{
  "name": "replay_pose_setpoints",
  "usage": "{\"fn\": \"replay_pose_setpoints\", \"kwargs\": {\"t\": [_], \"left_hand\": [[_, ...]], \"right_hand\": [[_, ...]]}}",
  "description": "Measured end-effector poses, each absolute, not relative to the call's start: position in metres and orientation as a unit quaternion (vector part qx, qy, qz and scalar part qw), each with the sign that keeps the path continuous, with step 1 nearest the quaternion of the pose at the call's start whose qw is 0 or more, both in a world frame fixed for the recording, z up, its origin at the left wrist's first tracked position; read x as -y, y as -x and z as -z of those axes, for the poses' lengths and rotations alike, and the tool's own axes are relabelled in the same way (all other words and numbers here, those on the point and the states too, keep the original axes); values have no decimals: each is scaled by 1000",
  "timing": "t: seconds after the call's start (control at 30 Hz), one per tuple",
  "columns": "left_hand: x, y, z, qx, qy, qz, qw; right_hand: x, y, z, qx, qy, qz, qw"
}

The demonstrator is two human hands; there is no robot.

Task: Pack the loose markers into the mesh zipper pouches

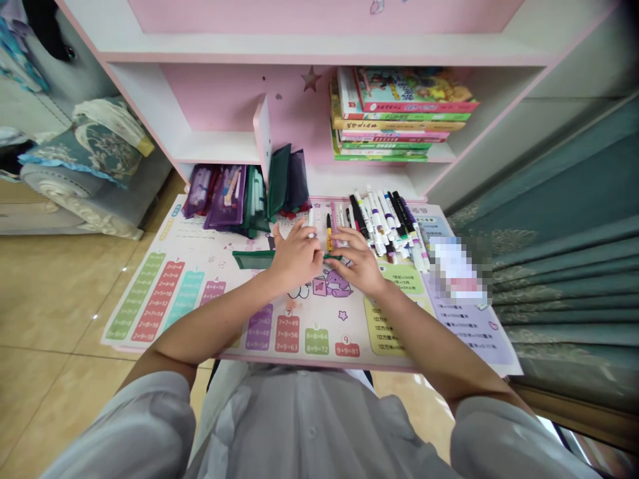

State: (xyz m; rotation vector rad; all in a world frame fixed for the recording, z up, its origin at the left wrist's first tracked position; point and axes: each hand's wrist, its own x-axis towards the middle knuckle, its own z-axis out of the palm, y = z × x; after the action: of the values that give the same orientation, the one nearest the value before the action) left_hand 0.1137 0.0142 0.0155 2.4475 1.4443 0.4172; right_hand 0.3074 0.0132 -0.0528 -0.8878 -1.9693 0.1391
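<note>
My left fingers and right fingers pinch the green pouch.
A careless rightward sweep could send loose markers rolling toward the tabletop's right edge.

The near mesh pouch is green, a farther pouch purple. Marker pens are mostly white, some black. The pale desk mat bears multicoloured multiplication tables and a purple cartoon animal.
</note>
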Motion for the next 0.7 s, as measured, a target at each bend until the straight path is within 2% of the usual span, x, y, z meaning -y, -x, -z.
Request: {"fn": "replay_pose_setpoints", "kwargs": {"t": [0.7], "left_hand": [[-20,-102,-23,-488,-840,-128,199]], "right_hand": [[-10,-308,48,814,371,-94,437]]}}
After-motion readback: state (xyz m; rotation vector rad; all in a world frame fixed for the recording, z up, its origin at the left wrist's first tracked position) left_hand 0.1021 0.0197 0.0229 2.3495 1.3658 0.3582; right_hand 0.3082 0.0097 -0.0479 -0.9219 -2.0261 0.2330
